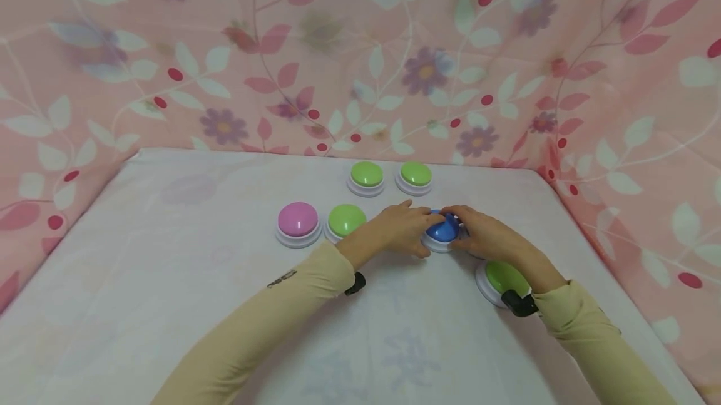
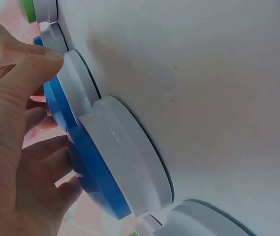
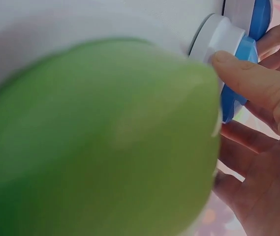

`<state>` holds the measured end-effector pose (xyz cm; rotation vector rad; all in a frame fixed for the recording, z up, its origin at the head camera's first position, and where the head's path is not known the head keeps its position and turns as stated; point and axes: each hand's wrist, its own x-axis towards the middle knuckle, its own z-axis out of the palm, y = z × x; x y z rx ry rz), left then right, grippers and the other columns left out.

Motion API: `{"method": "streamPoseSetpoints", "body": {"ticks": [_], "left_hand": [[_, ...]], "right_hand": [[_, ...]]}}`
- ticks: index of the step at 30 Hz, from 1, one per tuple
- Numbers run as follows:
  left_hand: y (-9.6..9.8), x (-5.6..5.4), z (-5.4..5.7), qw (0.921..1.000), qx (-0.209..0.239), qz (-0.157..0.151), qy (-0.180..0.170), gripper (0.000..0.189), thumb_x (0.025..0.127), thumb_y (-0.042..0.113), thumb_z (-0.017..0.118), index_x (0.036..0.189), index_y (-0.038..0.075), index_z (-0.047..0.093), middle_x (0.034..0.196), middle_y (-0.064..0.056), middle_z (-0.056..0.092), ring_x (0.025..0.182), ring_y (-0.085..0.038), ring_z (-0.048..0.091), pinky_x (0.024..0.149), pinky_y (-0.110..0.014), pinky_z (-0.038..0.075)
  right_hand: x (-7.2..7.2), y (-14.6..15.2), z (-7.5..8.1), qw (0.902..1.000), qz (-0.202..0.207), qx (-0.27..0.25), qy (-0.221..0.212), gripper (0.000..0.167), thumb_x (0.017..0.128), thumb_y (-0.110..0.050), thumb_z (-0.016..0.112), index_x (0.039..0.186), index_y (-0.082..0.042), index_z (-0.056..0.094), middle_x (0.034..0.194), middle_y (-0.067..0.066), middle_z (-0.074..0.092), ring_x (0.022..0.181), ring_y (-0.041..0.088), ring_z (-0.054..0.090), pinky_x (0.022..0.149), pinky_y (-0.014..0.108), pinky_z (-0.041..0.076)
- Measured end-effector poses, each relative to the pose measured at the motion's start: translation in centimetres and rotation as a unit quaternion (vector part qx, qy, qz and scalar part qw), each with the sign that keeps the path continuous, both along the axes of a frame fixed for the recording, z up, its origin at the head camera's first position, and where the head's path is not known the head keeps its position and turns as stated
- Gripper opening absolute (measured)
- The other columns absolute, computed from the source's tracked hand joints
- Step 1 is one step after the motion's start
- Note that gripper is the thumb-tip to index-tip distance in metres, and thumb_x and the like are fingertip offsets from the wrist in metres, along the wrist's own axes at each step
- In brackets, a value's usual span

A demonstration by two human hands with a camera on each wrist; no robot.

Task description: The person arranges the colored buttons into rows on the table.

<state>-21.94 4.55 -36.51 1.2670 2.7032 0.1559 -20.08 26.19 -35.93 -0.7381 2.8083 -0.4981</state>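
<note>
glossy domed blue button (image 1: pixel 443 230), round white base (image 1: pixel 435 246)
grasped by left hand (image 1: pixel 401 230), right hand (image 1: pixel 487 233); white cloth (image 1: pixel 225 330) beneath.

No text, label, brand or number can be read in any of the three views. A small dark mark (image 1: pixel 281 278), perhaps a print, stands on the left sleeve (image 1: pixel 253 323), seen from the head camera, too small to make out. Faint bluish marks (image 1: pixel 408 358) on the near part of the worktop (image 1: pixel 197 261) are too blurred to tell as writing or pattern. Pale flecks on a blue button (image 2: pixel 100 179), seen from the left wrist, may be only glare.
</note>
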Motion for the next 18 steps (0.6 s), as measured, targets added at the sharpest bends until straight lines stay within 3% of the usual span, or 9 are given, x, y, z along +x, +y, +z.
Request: {"method": "streamPoseSetpoints", "body": {"ticks": [10,15,18], "left_hand": [[0.45,0.24,0.19,0.9999,-0.003,-0.006,0.010,0.073,0.090,0.045,0.068,0.152,0.021,0.039,0.153,-0.008,0.045,0.141,-0.020,0.041,0.120,-0.043,0.025],[0.73,0.30,0.22,1.0000,0.004,0.000,-0.002,0.074,0.090,0.047,0.067,0.153,0.022,0.038,0.154,-0.009,0.043,0.140,-0.031,0.043,0.115,-0.044,0.034],[0.67,0.27,0.13,0.9999,0.012,0.003,-0.004,0.073,0.090,0.047,0.067,0.152,0.022,0.039,0.152,-0.008,0.045,0.138,-0.032,0.045,0.113,-0.043,0.037]], "right_hand": [[0.07,0.46,0.27,0.9997,0.015,-0.016,-0.004,0.061,0.089,-0.010,0.073,0.142,-0.001,0.043,0.137,0.021,0.054,0.124,0.040,0.055,0.104,0.057,0.043],[0.11,0.76,0.34,0.9997,0.013,-0.019,-0.005,0.060,0.088,-0.009,0.074,0.141,-0.001,0.044,0.135,0.021,0.055,0.123,0.040,0.055,0.103,0.057,0.043],[0.14,0.78,0.32,0.9997,0.010,-0.022,-0.009,0.061,0.088,-0.009,0.074,0.141,-0.001,0.045,0.136,0.021,0.055,0.123,0.040,0.055,0.103,0.057,0.043]]}}
